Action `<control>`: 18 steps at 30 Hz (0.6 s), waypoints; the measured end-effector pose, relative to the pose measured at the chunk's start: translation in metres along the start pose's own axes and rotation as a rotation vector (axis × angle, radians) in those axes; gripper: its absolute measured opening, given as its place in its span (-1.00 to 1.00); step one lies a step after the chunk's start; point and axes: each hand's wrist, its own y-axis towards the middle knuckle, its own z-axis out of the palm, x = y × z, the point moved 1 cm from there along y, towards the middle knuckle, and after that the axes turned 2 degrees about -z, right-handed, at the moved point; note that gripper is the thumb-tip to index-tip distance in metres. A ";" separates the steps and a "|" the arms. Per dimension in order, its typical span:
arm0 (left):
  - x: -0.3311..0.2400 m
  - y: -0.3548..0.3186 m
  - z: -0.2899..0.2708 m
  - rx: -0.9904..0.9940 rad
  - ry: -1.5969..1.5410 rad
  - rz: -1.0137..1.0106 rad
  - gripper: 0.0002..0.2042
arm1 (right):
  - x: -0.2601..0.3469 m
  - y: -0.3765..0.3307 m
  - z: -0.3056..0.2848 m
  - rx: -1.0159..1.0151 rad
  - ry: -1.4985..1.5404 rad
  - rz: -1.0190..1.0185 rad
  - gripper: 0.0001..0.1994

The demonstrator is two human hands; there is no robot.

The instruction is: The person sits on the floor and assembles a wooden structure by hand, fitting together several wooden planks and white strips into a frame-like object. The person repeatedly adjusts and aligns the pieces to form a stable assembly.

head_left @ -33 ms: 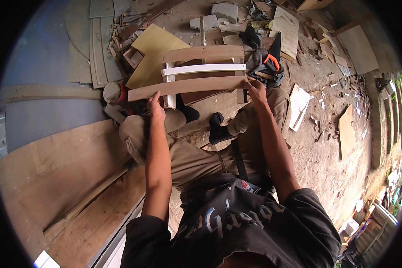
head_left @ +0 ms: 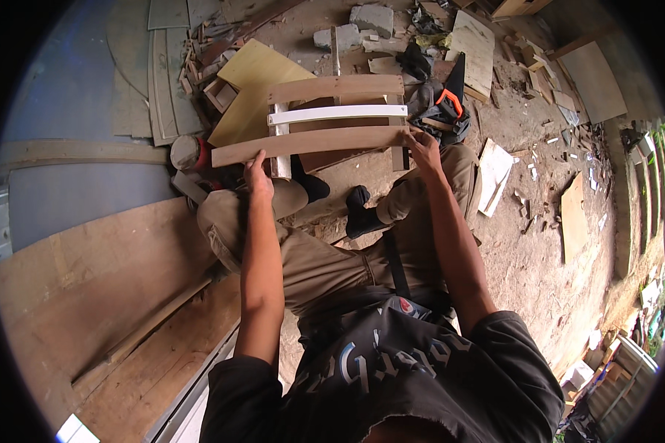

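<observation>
A long brown wooden slat (head_left: 310, 144) lies across a small wooden frame in front of my knees, its left end reaching past the frame's left upright (head_left: 281, 167). My left hand (head_left: 258, 179) grips the slat's lower edge just left of that upright. At the slat's other end, my right hand (head_left: 425, 153) pinches it beside the right upright (head_left: 400, 159). Farther off on the same frame sit a white slat (head_left: 340, 114) and another brown slat (head_left: 332, 88), both spanning the uprights.
Right of the frame lies a handsaw with an orange handle (head_left: 448, 102). A yellowish board (head_left: 262, 77) leans behind it on the left, near a round container (head_left: 185, 153). Wood scraps and a pale board (head_left: 496, 177) litter the floor; a large plywood sheet (head_left: 111, 258) stands at left.
</observation>
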 end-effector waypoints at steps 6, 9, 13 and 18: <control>-0.004 -0.009 0.013 0.010 0.028 -0.029 -0.67 | 0.001 0.000 0.000 0.016 0.042 0.016 -0.64; -0.005 -0.008 0.010 0.008 0.027 -0.036 -0.65 | 0.000 0.000 0.001 0.005 0.023 0.015 -0.62; -0.005 -0.008 0.014 -0.006 0.031 -0.034 -0.64 | -0.012 0.006 0.001 -0.027 -0.022 -0.009 -0.61; -0.005 -0.007 0.010 -0.020 0.056 -0.018 -0.63 | -0.007 0.003 0.003 -0.035 -0.034 -0.006 -0.61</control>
